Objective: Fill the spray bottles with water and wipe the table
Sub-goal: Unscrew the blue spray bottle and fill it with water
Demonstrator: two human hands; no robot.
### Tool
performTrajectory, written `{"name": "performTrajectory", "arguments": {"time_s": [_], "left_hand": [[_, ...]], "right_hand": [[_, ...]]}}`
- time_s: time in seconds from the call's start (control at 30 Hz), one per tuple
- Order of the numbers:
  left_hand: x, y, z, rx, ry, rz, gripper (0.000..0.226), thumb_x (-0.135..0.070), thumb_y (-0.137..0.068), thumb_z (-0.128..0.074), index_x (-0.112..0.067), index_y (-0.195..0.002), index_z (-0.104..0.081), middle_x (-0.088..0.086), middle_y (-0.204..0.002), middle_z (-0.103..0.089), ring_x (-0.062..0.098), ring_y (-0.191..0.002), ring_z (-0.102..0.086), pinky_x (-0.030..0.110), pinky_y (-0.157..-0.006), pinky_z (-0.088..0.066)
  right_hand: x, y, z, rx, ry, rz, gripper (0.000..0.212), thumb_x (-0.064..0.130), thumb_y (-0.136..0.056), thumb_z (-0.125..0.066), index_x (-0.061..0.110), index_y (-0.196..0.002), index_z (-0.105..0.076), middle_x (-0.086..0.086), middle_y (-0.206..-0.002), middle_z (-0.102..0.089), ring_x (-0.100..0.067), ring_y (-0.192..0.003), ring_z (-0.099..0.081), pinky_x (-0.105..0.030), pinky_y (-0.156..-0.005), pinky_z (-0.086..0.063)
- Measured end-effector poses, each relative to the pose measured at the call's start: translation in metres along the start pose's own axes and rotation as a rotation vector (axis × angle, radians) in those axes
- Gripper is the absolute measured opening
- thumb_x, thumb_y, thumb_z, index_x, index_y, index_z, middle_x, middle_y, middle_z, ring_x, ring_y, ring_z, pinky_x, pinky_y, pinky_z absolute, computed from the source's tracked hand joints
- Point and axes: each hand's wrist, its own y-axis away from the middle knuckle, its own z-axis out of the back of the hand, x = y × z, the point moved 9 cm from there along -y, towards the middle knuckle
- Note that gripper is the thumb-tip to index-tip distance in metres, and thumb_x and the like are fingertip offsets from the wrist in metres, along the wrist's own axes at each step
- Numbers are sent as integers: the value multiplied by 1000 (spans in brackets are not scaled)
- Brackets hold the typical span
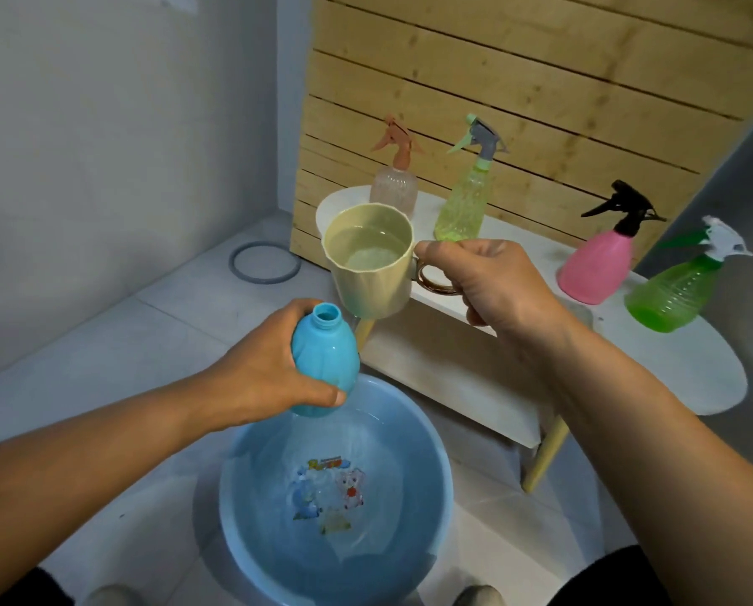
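Note:
My left hand [261, 369] grips a light blue bottle [322, 356] with its spray head off and its mouth open, held over a blue basin [427, 483] with water in it. My right hand [492, 286] holds a cream cup [370, 264] by its handle, up and to the right of the bottle's mouth. The cup holds water and stays level. On the white table [680, 373] stand a clear bottle with an orange sprayer [394, 185], a yellow-green bottle [464, 203], a pink bottle with a black sprayer [597, 269] and a green bottle [676, 295].
The basin sits on the pale tiled floor in front of the table. A wooden slat panel [540, 80] stands behind the table. A grey ring [264, 262] lies on the floor at the left, near the wall. My knees and shoes show at the bottom edge.

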Motion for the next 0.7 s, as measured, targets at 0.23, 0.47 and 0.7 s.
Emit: {"name": "performTrajectory", "arguments": {"time_s": [0.23, 0.47, 0.7], "left_hand": [[3, 1, 2, -5, -12, -3, 89, -30, -58, -98, -45, -127, -43, -19, -116, -56, -15, -98, -56, 5, -65, -49], [0, 2, 2, 5, -37, 5, 92, -32, -60, -97, -41, -133, -41, -20, -119, -54, 0, -101, -61, 14, -67, -53], [0, 3, 4, -4, -41, 17, 90, -30, -62, -97, -41, -130, -40, -20, -118, -53, 1, -100, -60, 11, -65, -53]], "right_hand": [[2, 3, -1, -5, 56, 35, 50, 46, -80, -77, 1, -71, -59, 8, -47, -26, -13, -46, -23, -27, -51, -23], [8, 7, -7, 21, 72, 96, 46, 39, -83, -78, 19, -53, -50, 11, -44, -37, -6, -38, -27, -13, -38, -26], [11, 5, -10, 20, 104, 177, 46, 48, -75, -79, 20, -52, -51, -4, -59, -44, -43, -72, -64, -35, -72, -44]]}}
